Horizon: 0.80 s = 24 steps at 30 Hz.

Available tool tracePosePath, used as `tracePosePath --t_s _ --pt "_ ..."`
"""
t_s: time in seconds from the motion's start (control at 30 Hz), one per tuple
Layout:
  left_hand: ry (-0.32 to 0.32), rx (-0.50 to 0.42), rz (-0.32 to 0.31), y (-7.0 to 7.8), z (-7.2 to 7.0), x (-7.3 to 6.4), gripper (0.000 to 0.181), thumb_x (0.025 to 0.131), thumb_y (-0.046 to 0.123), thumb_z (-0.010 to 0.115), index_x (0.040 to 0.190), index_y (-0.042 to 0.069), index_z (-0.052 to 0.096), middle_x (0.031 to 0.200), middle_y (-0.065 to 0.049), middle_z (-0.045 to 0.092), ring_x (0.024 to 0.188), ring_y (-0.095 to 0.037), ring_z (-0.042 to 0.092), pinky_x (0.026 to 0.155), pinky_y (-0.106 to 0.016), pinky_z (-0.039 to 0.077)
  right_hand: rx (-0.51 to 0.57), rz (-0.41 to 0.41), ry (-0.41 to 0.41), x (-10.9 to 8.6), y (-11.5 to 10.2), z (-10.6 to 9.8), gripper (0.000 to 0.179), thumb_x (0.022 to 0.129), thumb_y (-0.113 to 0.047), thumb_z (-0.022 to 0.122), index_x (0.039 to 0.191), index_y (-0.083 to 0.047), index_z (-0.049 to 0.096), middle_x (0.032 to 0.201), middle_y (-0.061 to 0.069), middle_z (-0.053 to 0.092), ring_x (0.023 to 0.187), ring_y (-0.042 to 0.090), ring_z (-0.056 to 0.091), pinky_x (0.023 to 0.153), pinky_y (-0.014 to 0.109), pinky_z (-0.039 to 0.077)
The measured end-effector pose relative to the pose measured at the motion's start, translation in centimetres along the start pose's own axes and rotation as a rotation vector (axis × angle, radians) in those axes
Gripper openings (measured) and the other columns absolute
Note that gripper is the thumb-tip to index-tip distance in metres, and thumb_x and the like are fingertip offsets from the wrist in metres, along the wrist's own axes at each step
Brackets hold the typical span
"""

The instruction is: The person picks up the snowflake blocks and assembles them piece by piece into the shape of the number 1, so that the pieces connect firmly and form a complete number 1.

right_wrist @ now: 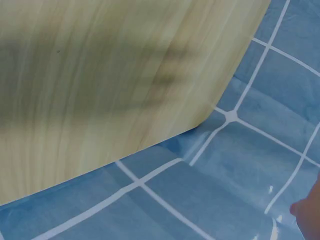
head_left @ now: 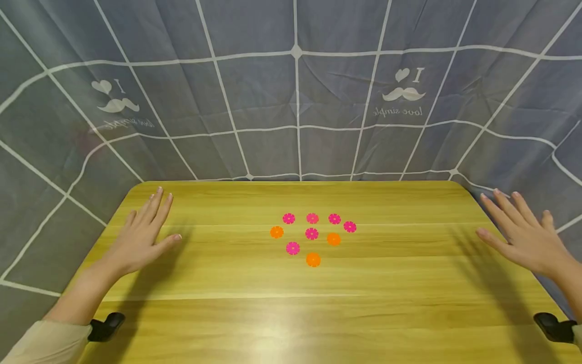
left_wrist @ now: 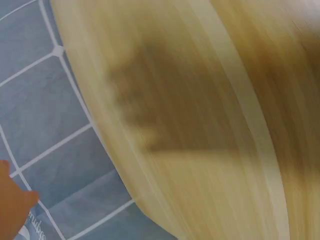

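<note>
Several small flat round pieces with notched rims lie on the wooden table, some pink (head_left: 311, 233) and some orange (head_left: 313, 260), grouped near its middle. My left hand (head_left: 143, 237) is held above the table's left side, fingers straight and thumb spread, holding nothing. Over the right edge, my right hand (head_left: 527, 235) hovers with straight, spread fingers and an empty palm. Both hands are well apart from the pieces. In the left wrist view only a bit of the left hand (left_wrist: 15, 202) shows; the right wrist view catches a sliver of the right hand (right_wrist: 309, 212).
The yellowish wooden table (head_left: 218, 313) has rounded far corners. A grey-blue curtain (head_left: 259, 96) with white grid lines stands behind it and along both sides. A black strap mount sits on each wrist, the left mount (head_left: 106, 327) and the right mount (head_left: 552, 327).
</note>
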State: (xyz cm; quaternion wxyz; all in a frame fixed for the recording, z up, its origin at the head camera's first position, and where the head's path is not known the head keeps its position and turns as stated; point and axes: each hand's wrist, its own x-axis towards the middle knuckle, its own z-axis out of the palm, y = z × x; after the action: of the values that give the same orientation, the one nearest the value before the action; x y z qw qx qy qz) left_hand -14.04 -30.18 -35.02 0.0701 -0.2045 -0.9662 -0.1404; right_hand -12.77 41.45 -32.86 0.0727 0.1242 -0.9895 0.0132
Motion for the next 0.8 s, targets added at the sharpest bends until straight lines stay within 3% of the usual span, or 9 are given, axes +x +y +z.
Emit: tracePosePath --t_s 0.17,0.27,0.37,0.43,0.5,0.57,0.63,0.73,0.8 --pt "-0.001 -0.359 -0.097 1.0 -0.2 0.7 0.085 0.091 0.026 0.061 0.151 0.016 0.002 0.154 -0.016 -0.006 0.136 -0.048 0.003 0.096 -0.074 0.01 0.148 -0.046 0.038 0.8 -0.4 -0.1 0.079 0.092 -0.034 0.055 0.151 -0.02 0.004 0.155 0.012 -0.003 0.139 0.036 -0.011 0.089 0.078 -0.009" --pt "-0.005 -0.476 -0.12 1.6 -0.2 1.1 0.077 0.09 0.024 0.063 0.15 0.013 0.015 0.151 -0.021 0.013 0.133 -0.046 0.019 0.096 -0.069 0.023 0.317 -0.047 0.007 1.6 -1.0 -0.4 0.077 0.091 -0.026 0.059 0.151 -0.014 0.011 0.151 0.025 0.01 0.136 0.047 0.002 0.091 0.078 0.003" --pt "-0.023 -0.574 -0.147 2.2 0.2 1.6 0.068 0.091 0.024 0.062 0.147 0.01 0.025 0.147 -0.019 0.025 0.128 -0.04 0.031 0.096 -0.061 0.032 0.478 0.003 -0.074 2.4 -2.0 -0.8 0.075 0.092 -0.023 0.06 0.15 -0.012 0.014 0.148 0.027 0.018 0.131 0.052 0.015 0.089 0.074 0.018" --pt "-0.037 -0.637 -0.155 2.5 0.7 1.9 0.065 0.092 0.024 0.061 0.146 0.009 0.028 0.147 -0.016 0.028 0.127 -0.038 0.034 0.097 -0.054 0.037 0.56 0.042 -0.109 2.9 -2.8 -0.9 0.071 0.092 -0.024 0.06 0.149 -0.012 0.02 0.147 0.021 0.025 0.131 0.04 0.025 0.087 0.069 0.026" --pt "-0.056 -0.695 -0.165 2.9 1.2 2.3 0.062 0.092 0.025 0.06 0.144 0.008 0.031 0.146 -0.015 0.029 0.127 -0.036 0.036 0.095 -0.043 0.043 0.607 0.034 -0.107 3.5 -3.4 -0.7 0.065 0.091 -0.022 0.062 0.145 -0.009 0.029 0.141 0.006 0.037 0.123 0.02 0.037 0.09 0.053 0.037" --pt "-0.072 -0.72 -0.167 3.2 1.9 2.7 0.061 0.092 0.025 0.061 0.143 0.007 0.033 0.145 -0.016 0.031 0.125 -0.037 0.038 0.092 -0.041 0.045 0.649 0.021 -0.1 4.2 -4.2 -0.2 0.058 0.09 -0.02 0.063 0.14 -0.005 0.037 0.133 0.006 0.043 0.109 0.003 0.043 0.088 0.034 0.043" --pt "-0.11 -0.737 -0.17 3.4 2.7 3.1 0.061 0.091 0.026 0.062 0.142 0.007 0.035 0.144 -0.017 0.032 0.125 -0.038 0.039 0.091 -0.04 0.046 0.688 0.008 -0.1 4.9 -5.1 0.4 0.054 0.09 -0.018 0.063 0.137 -0.002 0.041 0.127 0.005 0.048 0.099 -0.008 0.044 0.077 0.019 0.045" --pt "-0.186 -0.72 -0.157 3.9 4.0 3.6 0.061 0.09 0.027 0.063 0.141 0.006 0.036 0.143 -0.019 0.032 0.124 -0.042 0.039 0.091 -0.052 0.043 0.782 0.018 -0.141 6.0 -6.6 1.6 0.052 0.09 -0.016 0.063 0.135 0.002 0.042 0.121 0.021 0.05 0.094 -0.005 0.05 0.073 0.016 0.047" --pt "-0.239 -0.704 -0.143 4.3 4.8 3.9 0.061 0.089 0.026 0.064 0.14 0.005 0.038 0.142 -0.019 0.034 0.123 -0.043 0.039 0.091 -0.053 0.043 0.867 0.029 -0.18 6.7 -7.6 2.5 0.053 0.091 -0.016 0.062 0.135 0.005 0.041 0.12 0.023 0.05 0.094 -0.001 0.052 0.075 0.018 0.048"
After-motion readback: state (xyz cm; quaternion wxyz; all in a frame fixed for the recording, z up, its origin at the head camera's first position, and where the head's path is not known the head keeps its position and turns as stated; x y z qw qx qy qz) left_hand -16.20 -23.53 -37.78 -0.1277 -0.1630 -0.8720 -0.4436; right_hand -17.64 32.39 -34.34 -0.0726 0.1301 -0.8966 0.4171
